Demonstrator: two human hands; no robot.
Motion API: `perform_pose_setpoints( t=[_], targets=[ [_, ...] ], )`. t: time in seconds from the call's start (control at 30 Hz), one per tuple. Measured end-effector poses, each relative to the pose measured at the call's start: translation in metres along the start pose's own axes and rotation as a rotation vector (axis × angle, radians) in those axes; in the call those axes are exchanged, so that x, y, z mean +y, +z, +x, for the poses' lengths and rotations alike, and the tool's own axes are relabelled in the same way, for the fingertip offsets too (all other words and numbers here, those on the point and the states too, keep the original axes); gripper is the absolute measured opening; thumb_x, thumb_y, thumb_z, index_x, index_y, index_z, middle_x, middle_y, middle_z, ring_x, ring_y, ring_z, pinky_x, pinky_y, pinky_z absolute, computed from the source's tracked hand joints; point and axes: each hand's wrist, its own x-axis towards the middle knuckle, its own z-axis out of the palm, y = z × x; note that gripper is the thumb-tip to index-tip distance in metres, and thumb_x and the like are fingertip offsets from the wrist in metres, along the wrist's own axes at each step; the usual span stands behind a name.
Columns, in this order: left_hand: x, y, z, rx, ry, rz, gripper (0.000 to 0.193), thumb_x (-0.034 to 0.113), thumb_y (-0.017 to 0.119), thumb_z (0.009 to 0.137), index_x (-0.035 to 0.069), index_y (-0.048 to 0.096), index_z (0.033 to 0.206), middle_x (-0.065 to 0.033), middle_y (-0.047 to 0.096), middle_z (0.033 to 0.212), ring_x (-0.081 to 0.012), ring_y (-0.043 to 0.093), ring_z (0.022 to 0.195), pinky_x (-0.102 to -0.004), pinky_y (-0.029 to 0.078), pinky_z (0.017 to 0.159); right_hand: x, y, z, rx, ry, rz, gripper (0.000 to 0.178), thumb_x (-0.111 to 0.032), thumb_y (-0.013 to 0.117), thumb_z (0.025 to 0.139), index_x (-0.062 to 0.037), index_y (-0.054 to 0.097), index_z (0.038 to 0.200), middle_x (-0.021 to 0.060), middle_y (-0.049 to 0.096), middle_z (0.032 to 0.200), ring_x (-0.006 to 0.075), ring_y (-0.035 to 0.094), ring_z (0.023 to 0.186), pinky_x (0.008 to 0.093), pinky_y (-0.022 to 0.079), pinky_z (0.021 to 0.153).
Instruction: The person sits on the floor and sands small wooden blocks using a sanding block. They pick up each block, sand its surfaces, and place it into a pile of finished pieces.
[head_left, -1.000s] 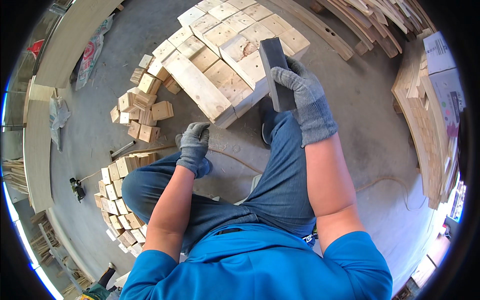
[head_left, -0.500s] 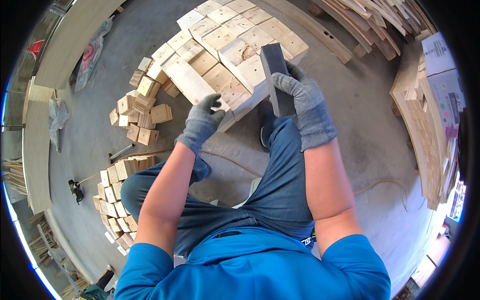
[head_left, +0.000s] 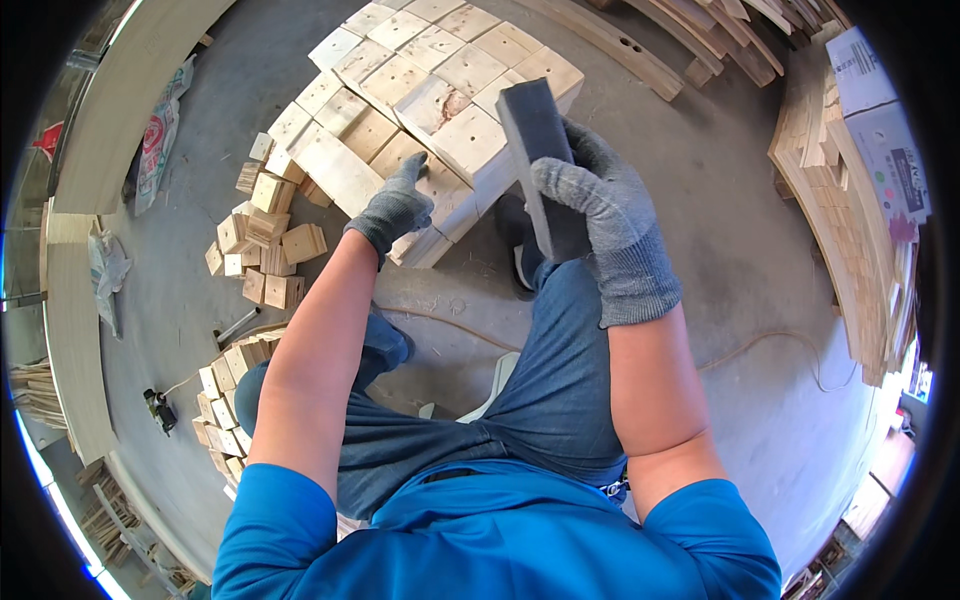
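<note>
Reaching further than a moment ago, the gloved left hand (head_left: 395, 205) now lies with fingers spread loosely on the stacked wooden blocks (head_left: 440, 110), having come up from the knee. The gloved right hand (head_left: 600, 215) stays clenched around a dark sanding block (head_left: 535, 140), held on edge over the stack's near corner. Bare concrete floor (head_left: 720, 250) lies around; loose small blocks (head_left: 265, 240) sit left, stacked boards (head_left: 840, 200) right

Bare concrete floor (head_left: 700, 230) lies open right of the stacked wooden blocks (head_left: 440, 90); loose blocks (head_left: 270, 240) (scattered, some piled) crowd the left side.
</note>
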Motion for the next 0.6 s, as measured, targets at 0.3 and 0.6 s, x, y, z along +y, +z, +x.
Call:
perform_pose_setpoints(
  t=[0.3, 0.6],
  targets=[
    [-0.001, 0.004, -0.012, 0.039, -0.038, -0.038, 0.069, -0.006, 0.061, 0.088, 0.001, 0.050, 0.156, -0.0208, 0.071, 0.131, -0.0196, 0.072, 0.078, -0.0317, 0.061, 0.066, -0.008, -0.008, -0.009, 0.028, -0.007, -0.047, 0.078, -0.025, 0.086, 0.088, 0.0042, 0.055, 0.153, 0.0201, 0.069, 0.139, 0.0251, 0.066, 0.125, 0.0357, 0.050, 0.110],
    [-0.027, 0.006, 0.001, 0.096, 0.173, 0.223, 0.084, -0.006, 0.058, 0.086, 0.007, 0.037, 0.166, -0.0215, 0.060, 0.154, -0.0232, 0.075, 0.081, -0.0358, 0.063, 0.073, -0.002, -0.008, -0.006, 0.007, -0.039, -0.025, 0.078, -0.026, 0.087, 0.087, 0.0038, 0.056, 0.152, 0.0202, 0.069, 0.139, 0.0257, 0.066, 0.125, 0.0362, 0.050, 0.111]
  ],
)
